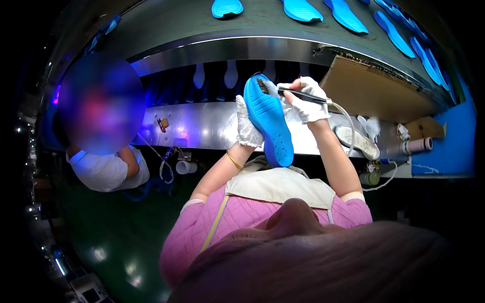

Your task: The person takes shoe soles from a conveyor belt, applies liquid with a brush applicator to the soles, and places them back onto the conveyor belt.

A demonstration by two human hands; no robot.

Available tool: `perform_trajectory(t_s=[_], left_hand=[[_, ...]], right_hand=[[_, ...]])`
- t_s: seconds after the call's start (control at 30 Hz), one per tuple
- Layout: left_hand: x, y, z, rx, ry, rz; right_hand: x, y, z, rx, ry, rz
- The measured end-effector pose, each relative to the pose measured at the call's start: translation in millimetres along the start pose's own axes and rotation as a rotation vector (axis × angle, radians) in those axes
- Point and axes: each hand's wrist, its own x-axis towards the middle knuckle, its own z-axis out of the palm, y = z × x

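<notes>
My left hand (247, 127), in a white glove, grips a blue shoe sole (275, 123) by its left edge. The sole stands lengthwise in front of my chest, with ridges across its middle and small holes towards its near end. In my right hand (312, 101), gloved with bare fingertips, is a black-handled brush (303, 96) with a pale hose running from its rear end. Dark bristles rest at the sole's far end, where they appear to touch the surface.
A metal ledge (202, 121) runs ahead of me below a dark conveyor belt (177, 22) carrying several blue soles (347, 17). At right are a cardboard sheet (374, 91), a pale insole-shaped piece (357, 141) and a pink roll (420, 145). A co-worker (108, 169) sits at left.
</notes>
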Motion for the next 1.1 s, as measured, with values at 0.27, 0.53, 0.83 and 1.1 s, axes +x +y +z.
perform_trajectory(t_s=[0.27, 0.53, 0.83, 1.1], left_hand=[[-5, 3, 1, 0.205, 0.168, 0.017], [-15, 25, 3, 0.338, 0.264, -0.063], [-20, 31, -7, 0.218, 0.29, -0.09], [-44, 27, 1, 0.259, 0.098, -0.219]], right_hand=[[-23, 15, 16, 0.124, -0.049, 0.008], [-41, 18, 17, 0.135, -0.196, 0.033], [-69, 50, 8, 0.201, -0.159, 0.112], [-87, 41, -8, 0.272, -0.147, 0.451]])
